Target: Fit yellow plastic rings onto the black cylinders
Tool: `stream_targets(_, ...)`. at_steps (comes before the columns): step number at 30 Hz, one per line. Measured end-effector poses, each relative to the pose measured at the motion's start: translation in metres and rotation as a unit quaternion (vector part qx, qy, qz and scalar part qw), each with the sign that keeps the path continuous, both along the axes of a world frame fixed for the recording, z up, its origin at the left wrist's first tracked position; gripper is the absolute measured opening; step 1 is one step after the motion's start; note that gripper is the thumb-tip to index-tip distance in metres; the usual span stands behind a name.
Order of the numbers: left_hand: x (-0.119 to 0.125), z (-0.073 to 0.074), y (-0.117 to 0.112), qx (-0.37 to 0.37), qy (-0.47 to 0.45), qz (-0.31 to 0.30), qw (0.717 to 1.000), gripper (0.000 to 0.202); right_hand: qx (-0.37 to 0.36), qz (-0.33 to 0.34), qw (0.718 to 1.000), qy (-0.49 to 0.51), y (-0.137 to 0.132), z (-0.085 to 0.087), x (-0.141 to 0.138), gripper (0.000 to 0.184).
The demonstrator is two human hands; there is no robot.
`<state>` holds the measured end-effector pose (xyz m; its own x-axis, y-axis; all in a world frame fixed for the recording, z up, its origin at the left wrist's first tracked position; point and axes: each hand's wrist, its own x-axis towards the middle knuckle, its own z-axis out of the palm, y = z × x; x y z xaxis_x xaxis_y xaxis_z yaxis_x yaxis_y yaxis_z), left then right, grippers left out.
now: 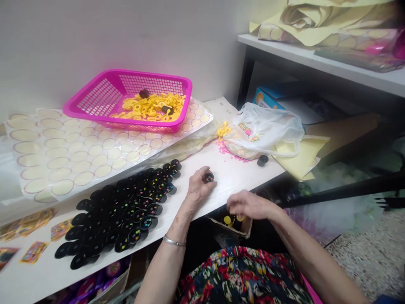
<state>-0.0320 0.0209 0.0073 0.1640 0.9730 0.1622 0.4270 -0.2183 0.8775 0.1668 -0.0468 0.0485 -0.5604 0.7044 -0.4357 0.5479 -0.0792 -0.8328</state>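
My left hand point(199, 184) is closed round a small black cup point(208, 177) just above the white table, and coloured bits show inside its mouth. Past the table's front edge, my right hand point(248, 204) has its fingers curled downward; what they hold, if anything, is hidden. Directly below is a cardboard box point(247, 228) with yellow round pieces point(227, 220) in it. Many similar black cups point(126, 207) stand packed together left of my left hand, several with coloured bits inside. One more black cup point(262, 160) is apart on the right.
A pink basket point(91, 114) of yellow ring-shaped pieces point(152, 105) rests on sticker sheets point(82, 156). Pink beads point(232, 155) lie by a clear plastic bag point(278, 126). Small printed cards point(34, 252) are at left. A shelf point(284, 55) stands at right.
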Motion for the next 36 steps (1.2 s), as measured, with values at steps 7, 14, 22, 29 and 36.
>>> stream_targets(7, 0.001, -0.016, 0.005, -0.053, -0.084, 0.005, 0.995, 0.065, 0.352, -0.263, 0.878, -0.190, 0.081, -0.004, 0.002, 0.019)
stream_targets(14, -0.002, -0.018, 0.006, -0.043, -0.053, 0.002, 0.998, 0.063, 0.344, -0.202, 0.819, -0.412, 0.102, -0.017, -0.008, 0.028)
stream_targets(22, 0.000, -0.015, 0.004, -0.040, -0.030, 0.007, 0.999, 0.062, 0.289, -0.176, 0.889, -0.309, 0.098, -0.004, -0.016, 0.024)
stream_targets(29, 0.001, -0.014, 0.004, -0.034, -0.028, 0.010, 0.999, 0.061, 0.134, -0.272, 0.931, -0.205, 0.103, 0.005, -0.015, 0.014)
stream_targets(36, 0.000, -0.017, 0.003, -0.028, -0.040, 0.010, 0.999, 0.062, 0.211, -0.232, 0.912, -0.264, 0.109, 0.003, -0.010, 0.015)
